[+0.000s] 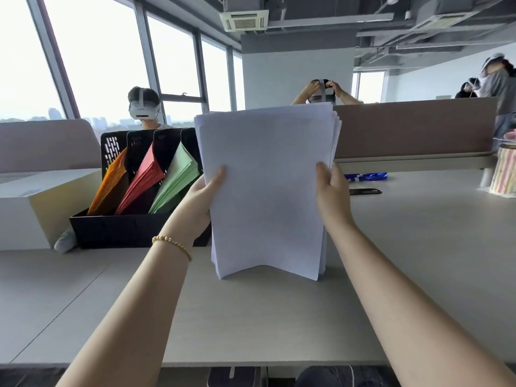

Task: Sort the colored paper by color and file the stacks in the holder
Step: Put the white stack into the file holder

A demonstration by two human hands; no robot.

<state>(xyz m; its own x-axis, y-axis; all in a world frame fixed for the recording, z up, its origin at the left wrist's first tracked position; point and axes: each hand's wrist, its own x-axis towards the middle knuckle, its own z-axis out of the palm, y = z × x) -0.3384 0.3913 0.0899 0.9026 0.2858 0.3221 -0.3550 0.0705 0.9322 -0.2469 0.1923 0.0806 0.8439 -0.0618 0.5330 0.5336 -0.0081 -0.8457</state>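
A thick stack of pale lilac-white paper (266, 191) stands upright on the table, its bottom edge resting on the surface. My left hand (202, 196) grips its left edge with the thumb over the front. My right hand (331, 188) grips the right edge the same way. Just left of the stack sits the black file holder (125, 227), with orange paper (110, 185), red paper (143, 180) and green paper (176, 180) leaning in three separate slots. The stack hides the holder's rightmost slot.
A white and cream box (33, 208) stands left of the holder. Behind my right hand lie a black phone (365, 191) and a blue packet (365, 176). A striped container (504, 171) is at the far right. Low partitions (413, 127) back the desk; people sit beyond.
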